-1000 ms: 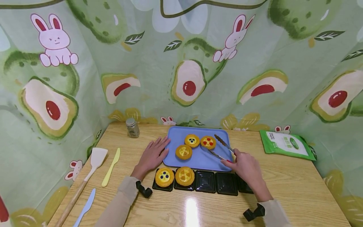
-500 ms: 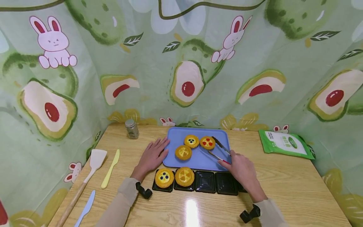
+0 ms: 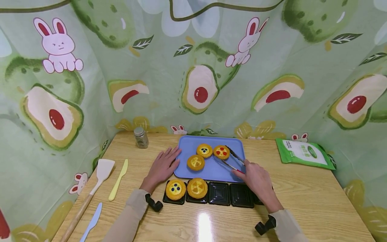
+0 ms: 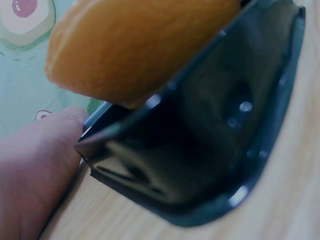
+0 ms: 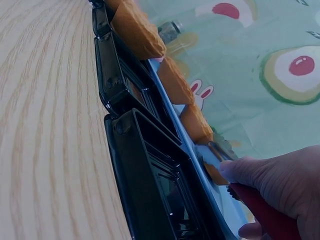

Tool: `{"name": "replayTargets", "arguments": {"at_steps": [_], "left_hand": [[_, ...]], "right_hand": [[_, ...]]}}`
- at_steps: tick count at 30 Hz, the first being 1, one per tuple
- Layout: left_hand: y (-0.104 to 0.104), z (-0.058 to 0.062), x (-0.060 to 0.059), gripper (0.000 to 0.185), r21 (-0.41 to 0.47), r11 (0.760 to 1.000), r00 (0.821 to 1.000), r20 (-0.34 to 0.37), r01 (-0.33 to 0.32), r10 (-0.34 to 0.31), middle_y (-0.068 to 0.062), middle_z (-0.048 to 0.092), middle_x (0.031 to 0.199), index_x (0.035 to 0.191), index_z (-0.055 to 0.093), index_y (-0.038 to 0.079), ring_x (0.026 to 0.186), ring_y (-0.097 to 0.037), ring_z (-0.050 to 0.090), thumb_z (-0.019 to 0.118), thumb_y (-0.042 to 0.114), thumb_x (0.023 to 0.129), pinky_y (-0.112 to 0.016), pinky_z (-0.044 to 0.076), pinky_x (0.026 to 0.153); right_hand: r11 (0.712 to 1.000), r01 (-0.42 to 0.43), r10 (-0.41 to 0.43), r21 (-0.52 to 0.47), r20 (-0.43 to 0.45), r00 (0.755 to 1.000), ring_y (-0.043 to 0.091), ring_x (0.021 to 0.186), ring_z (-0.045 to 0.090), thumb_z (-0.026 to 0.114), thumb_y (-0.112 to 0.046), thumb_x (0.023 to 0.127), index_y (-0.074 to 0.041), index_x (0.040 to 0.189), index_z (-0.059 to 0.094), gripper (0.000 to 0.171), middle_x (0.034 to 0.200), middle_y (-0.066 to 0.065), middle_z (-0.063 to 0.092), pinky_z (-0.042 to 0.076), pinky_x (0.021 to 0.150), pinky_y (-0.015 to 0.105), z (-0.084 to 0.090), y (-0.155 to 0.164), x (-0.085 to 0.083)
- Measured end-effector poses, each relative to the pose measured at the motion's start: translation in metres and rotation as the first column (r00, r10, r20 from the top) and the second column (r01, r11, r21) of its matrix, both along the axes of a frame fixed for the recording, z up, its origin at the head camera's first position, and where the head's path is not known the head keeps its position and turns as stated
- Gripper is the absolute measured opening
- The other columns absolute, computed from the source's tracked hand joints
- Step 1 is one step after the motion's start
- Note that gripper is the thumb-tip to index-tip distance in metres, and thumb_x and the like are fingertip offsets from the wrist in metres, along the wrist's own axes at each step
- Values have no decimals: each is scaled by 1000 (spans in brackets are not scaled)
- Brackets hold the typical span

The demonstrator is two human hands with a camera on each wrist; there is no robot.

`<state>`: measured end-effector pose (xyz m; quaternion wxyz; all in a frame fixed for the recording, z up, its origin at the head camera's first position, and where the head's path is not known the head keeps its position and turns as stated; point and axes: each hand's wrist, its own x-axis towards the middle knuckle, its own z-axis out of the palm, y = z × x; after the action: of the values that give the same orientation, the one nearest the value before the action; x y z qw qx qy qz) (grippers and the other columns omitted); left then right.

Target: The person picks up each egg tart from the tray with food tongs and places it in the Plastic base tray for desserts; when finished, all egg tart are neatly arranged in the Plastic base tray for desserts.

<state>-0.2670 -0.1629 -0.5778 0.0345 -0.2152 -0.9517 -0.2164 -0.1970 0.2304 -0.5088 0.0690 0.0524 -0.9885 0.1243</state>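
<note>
A blue tray [image 3: 211, 169] on the wooden table carries three egg tarts: a plain one [image 3: 196, 162], one with dark dots [image 3: 204, 150] and one with red dots [image 3: 221, 152]. My right hand [image 3: 255, 178] grips red-handled metal tongs [image 3: 231, 158], whose tips stand apart on either side of the red-dotted tart. My left hand [image 3: 163, 166] lies flat on the table, fingertips touching the tray's left edge. In front of the tray sits a row of black plastic cups [image 3: 229, 194]; the two leftmost hold tarts [image 3: 175, 188] [image 3: 197, 188]. The wrist views show the cups [image 5: 150, 175] [image 4: 200, 150] close up.
A spice jar [image 3: 140, 136] stands at the back left. A white spatula [image 3: 96, 178], a yellow knife [image 3: 118, 179] and a blue knife [image 3: 92, 220] lie at the left. A green pouch [image 3: 303, 153] lies at the right. Patterned cloth walls surround the table.
My right hand has moved the tongs forward and left, so their tips now flank the red-dotted tart. The left hand has stayed put.
</note>
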Motion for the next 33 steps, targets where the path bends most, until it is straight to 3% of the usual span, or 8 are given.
{"name": "replayTargets", "arguments": {"at_steps": [6,17,33], "left_hand": [[-1,-1,1,59,-4,1000,1000,4,-2,2,9,25,172,166,29,30,160,-25,18,35,52,112,-55,12,129],[-2,-3,0,59,-12,1000,1000,3,0,0,12,22,172,167,27,33,161,-23,18,31,55,112,-54,12,129],[-2,-1,-1,59,-11,1000,1000,-5,6,-6,11,24,172,166,30,32,160,-24,20,33,53,112,-54,14,128]], "right_hand": [[1000,5,-5,-9,15,1000,19,50,44,79,-54,90,-2,94,61,55,63,3,41,29,45,30,0,0,-1],[1000,-15,15,-12,-14,1000,19,50,44,78,-52,91,-4,88,58,52,63,2,41,29,44,30,-3,3,-1],[1000,-15,15,-14,-52,999,17,49,42,78,-51,92,-5,89,59,50,61,1,39,26,44,29,14,4,8]]}}
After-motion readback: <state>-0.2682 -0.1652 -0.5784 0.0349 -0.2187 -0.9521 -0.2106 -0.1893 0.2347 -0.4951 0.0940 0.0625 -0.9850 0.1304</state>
